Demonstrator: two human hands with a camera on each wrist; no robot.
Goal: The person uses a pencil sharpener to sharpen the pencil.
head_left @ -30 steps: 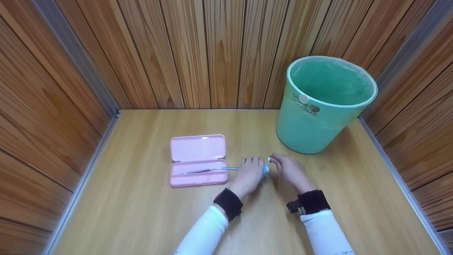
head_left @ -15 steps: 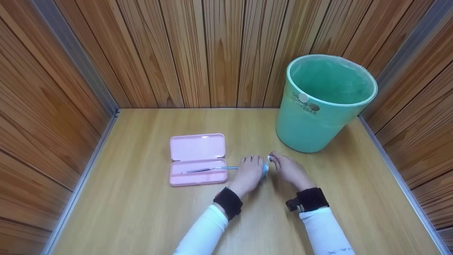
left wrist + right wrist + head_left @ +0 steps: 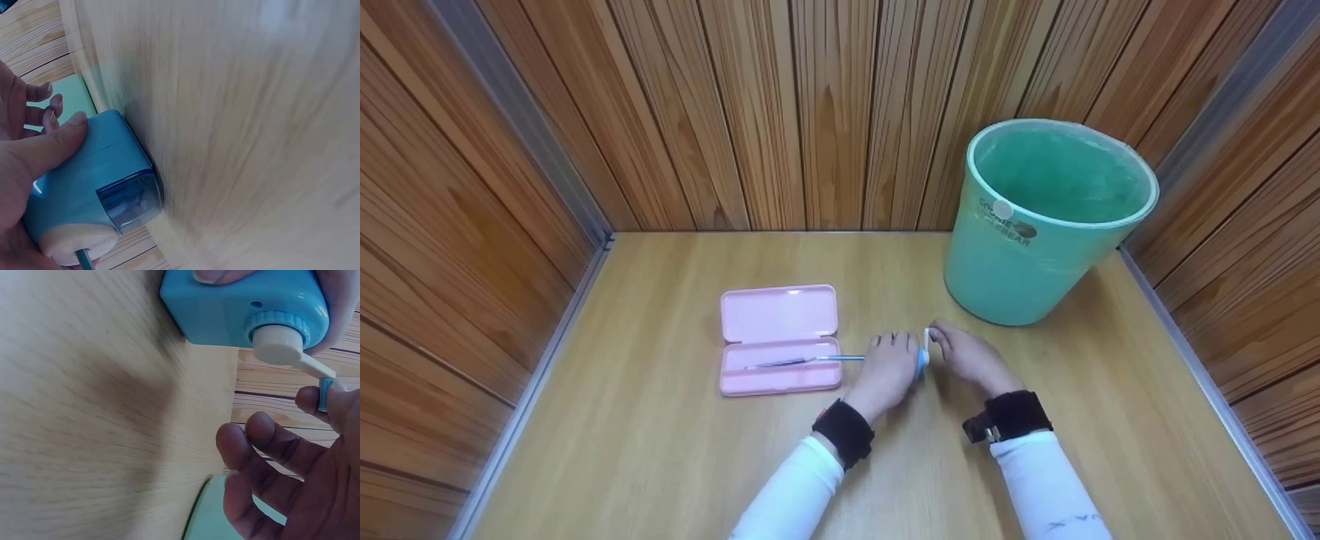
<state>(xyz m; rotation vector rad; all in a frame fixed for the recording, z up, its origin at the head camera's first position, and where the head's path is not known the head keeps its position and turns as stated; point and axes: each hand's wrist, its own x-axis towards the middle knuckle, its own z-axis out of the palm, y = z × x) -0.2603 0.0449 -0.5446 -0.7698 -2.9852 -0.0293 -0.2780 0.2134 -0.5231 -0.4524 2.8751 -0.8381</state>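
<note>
In the head view my left hand (image 3: 887, 369) grips a blue hand-crank pencil sharpener (image 3: 95, 163) standing on the table, mostly hidden under the palm. From its round cream-coloured front pokes a green-blue pencil (image 3: 84, 260), whose shaft reaches leftward over the pink pencil case (image 3: 780, 315). My right hand (image 3: 971, 361) is just to the right, thumb and forefinger pinching the small blue knob (image 3: 324, 395) at the end of the white crank (image 3: 277, 344). Its other fingers hang loosely bent. A thin dark-tipped stick (image 3: 781, 364) shows over the case's lower half, in line with the pencil shaft.
The pencil case lies with its lid folded back. A tall mint-green bin (image 3: 1020, 262) with a clear liner stands at the back right. Wood-panelled walls (image 3: 832, 112) close the table (image 3: 660, 450) in at the back and both sides.
The crank has turned, and its white arm now points away toward the back wall. My right hand has followed the knob with a small shift left; the left hand keeps its place.
</note>
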